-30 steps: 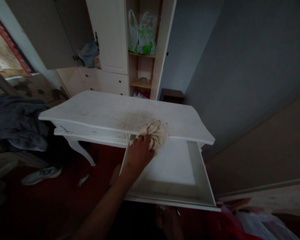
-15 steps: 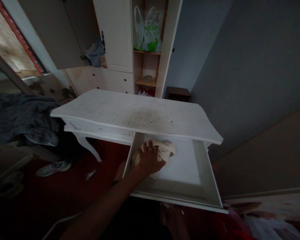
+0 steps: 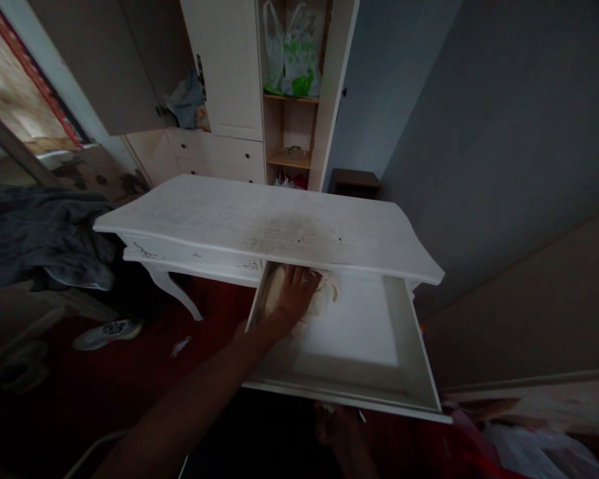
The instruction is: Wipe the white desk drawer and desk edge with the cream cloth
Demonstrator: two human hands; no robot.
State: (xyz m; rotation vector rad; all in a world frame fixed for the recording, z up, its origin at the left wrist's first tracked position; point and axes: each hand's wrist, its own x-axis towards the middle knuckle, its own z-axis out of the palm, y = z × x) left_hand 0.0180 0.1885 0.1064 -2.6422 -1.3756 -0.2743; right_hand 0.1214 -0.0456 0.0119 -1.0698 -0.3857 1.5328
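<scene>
A white desk (image 3: 214,206) with a grey smudge on its top has its right-hand drawer (image 3: 364,326) pulled out. Inside, at the drawer's back left corner, my left hand (image 3: 299,293) presses down on a crumpled cream cloth (image 3: 274,293), fingers bent over it and covering part of it. Below the drawer's front edge, in shadow, is my right hand (image 3: 337,426) with its fingers curled. Something small and pale shows at its fingertips, too dark to name.
Behind the desk stands a white wardrobe (image 3: 237,73) with open doors and plastic bags (image 3: 299,60) on a shelf. Dark grey clothing (image 3: 40,233) lies at the left. On the red floor is a shoe (image 3: 107,334). A grey wall (image 3: 504,153) rises at the right.
My left hand has slid the cloth toward the drawer's back and slightly left. My right hand stays low below the drawer front. The view has shifted slightly.
</scene>
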